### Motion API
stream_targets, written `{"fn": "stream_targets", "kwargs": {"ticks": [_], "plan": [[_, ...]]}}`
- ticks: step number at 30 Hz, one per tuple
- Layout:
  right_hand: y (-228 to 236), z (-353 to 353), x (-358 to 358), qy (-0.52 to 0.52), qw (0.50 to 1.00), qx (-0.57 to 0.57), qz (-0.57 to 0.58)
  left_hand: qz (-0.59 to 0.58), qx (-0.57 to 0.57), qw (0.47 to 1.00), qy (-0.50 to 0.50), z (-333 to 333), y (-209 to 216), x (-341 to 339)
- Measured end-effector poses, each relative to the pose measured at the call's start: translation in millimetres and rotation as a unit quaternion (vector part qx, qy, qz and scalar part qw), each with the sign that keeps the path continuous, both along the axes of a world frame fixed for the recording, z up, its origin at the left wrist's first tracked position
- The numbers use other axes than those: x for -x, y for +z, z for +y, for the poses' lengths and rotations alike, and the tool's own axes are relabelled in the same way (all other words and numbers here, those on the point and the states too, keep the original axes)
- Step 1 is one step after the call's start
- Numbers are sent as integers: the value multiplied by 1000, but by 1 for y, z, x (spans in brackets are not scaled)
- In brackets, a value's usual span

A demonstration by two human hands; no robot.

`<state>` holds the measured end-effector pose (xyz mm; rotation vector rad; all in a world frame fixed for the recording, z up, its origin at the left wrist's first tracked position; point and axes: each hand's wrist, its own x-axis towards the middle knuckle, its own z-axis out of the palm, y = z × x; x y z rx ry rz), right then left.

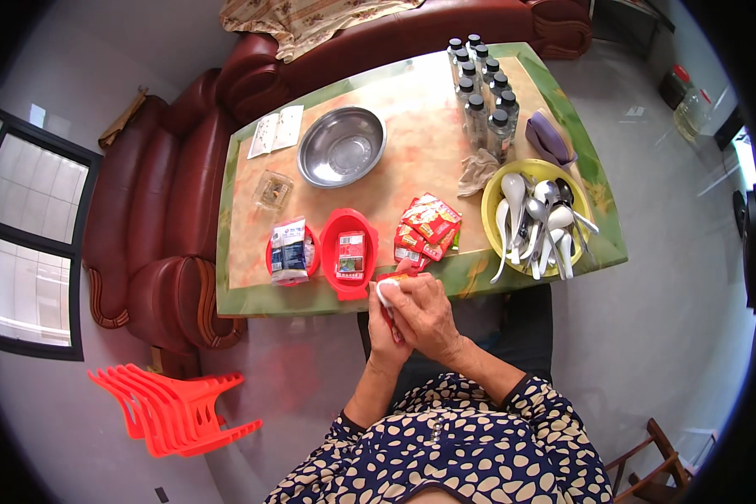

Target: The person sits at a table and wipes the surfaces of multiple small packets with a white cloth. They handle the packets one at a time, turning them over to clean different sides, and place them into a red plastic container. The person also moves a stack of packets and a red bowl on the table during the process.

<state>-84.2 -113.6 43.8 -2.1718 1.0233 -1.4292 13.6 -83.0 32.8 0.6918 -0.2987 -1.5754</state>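
Over the table's near edge, my left hand point(385, 343) and my right hand point(428, 316) are closed together around a small red packet point(392, 276). A white edge or piece shows by my fingers; what it is I cannot make out. Most of the packet is hidden by the hands. Just beyond them lies a pile of similar red packets point(429, 220). To its left, a red oval plastic container point(332, 228) holds a red and white packet point(350, 254). Beside that, a blue and white packet point(290, 250) lies across a red bowl point(313, 267).
A yellow basin point(493, 186) of spoons stands at right, near a crumpled cloth point(477, 174), a purple pouch point(549, 139) and several black-capped bottles point(476, 122). Farther left are a steel bowl point(341, 146), a clear box point(273, 191) and an open booklet point(275, 132).
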Motion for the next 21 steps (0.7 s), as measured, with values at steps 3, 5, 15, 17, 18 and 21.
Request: {"fn": "stream_targets", "kwargs": {"ticks": [3,5,15,17,18,21], "plan": [[3,-3,2,-68,996,28,41,88,34,995,-11,10,11,3],[5,0,4,-92,993,39,65,38,-3,999,9,10,11,-2],[2,41,28,83,994,-64,18,94,43,994,-27,5,13,-8],[8,30,31,49,995,-87,-16,88,8,996,-15,5,-3,-11],[10,20,32,-1,996,-87,-20,86,-11,996,-14,6,-12,-11],[6,-1,27,-51,995,-67,48,3,-23,1000,4,9,-1,-1]]}}
